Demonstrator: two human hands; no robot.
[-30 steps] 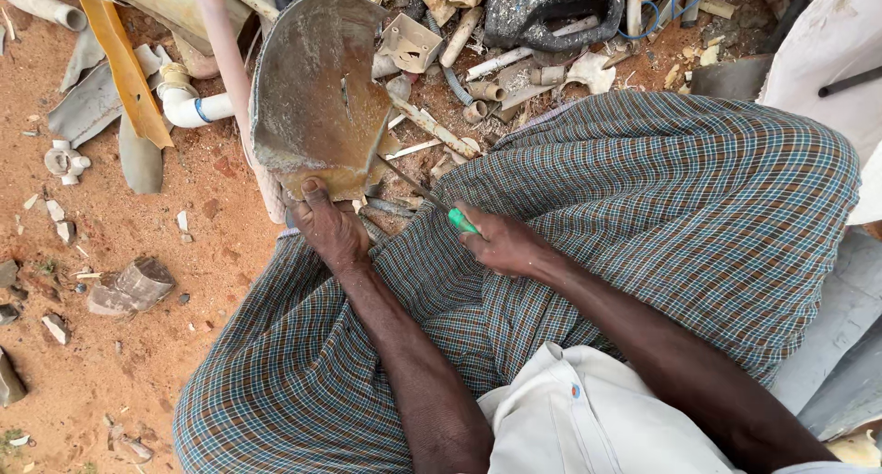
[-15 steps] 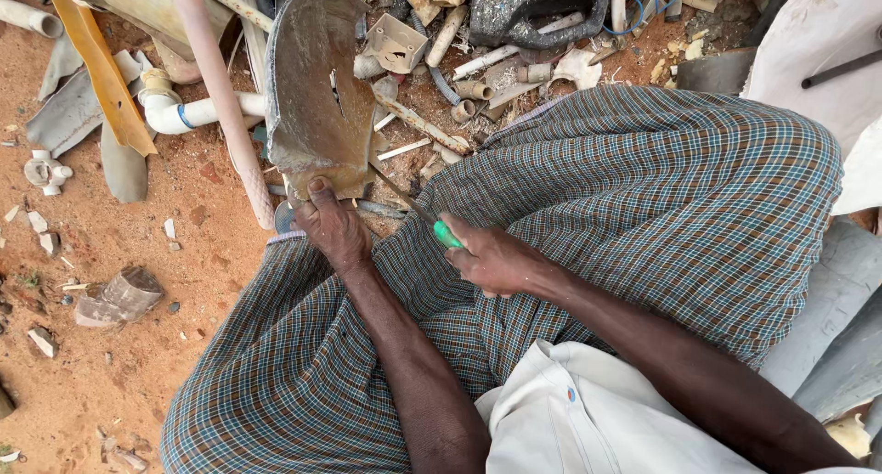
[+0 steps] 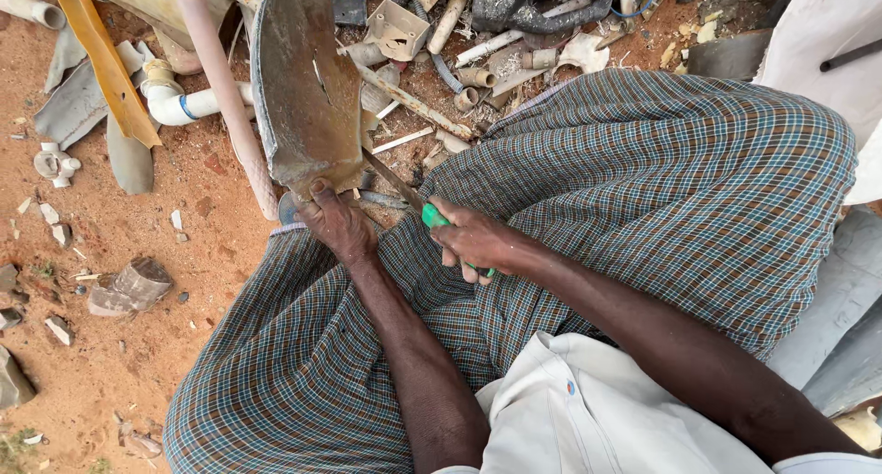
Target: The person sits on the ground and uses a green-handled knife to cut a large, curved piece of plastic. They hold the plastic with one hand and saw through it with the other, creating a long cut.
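My left hand [image 3: 335, 221] grips the near end of a large curved, dirty brown piece of split pipe [image 3: 308, 79] that stands tilted away from me. My right hand [image 3: 478, 242] is closed around the green handle [image 3: 432, 217] of a knife. Its thin blade [image 3: 390, 175] points up and left and meets the lower right edge of the curved piece. Both hands rest over my lap, which is covered by a blue and brown checked cloth [image 3: 643, 189].
A long pink pipe [image 3: 220, 88] leans just left of the curved piece. White pipe fittings [image 3: 184, 102], a yellow strip [image 3: 110, 65], grey scraps and broken pipe ends [image 3: 469, 65] litter the red dirt ahead. A black tub [image 3: 542, 1] sits at the top.
My right hand has moved the knife up and left until its blade reaches the curved piece's lower edge. The left hand keeps its hold on that piece.
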